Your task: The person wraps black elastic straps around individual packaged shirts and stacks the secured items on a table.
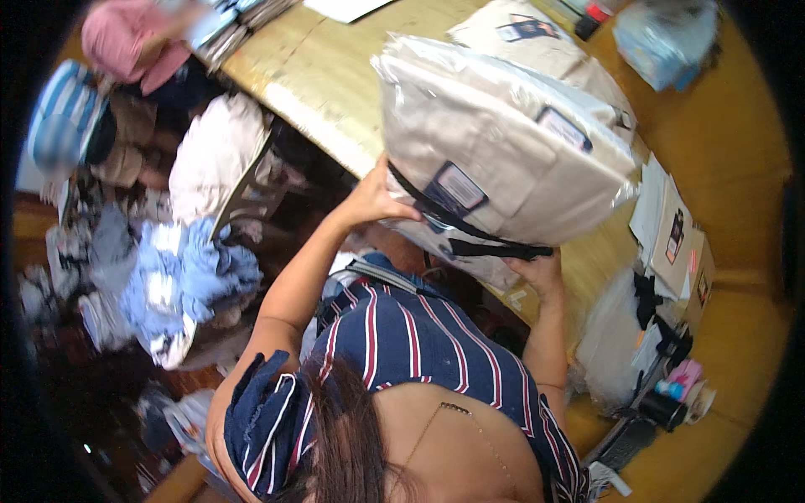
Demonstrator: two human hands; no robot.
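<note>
Between my hands, over the table's near side, is a tilted stack of folded beige garments in clear plastic bags [511, 159]. Dark labels with pale panels show through the plastic. A black strip of cloth [436, 210] runs along the stack's lower edge. My left hand [377, 197] grips the lower left corner, thumb in front and the other fingers partly hidden behind. My right hand [541, 272] is closed around the lower right edge, by the end of the black strip; most of its fingers are hidden beneath the stack.
The yellowish table [327, 101] holds another beige bundle [520, 33] and a blue plastic bag [667, 42]. Cards and papers [671, 235] lie at right, above black straps [671, 339]. Blue garments [189, 268] are heaped at left. A person in pink [138, 42] is at the upper left.
</note>
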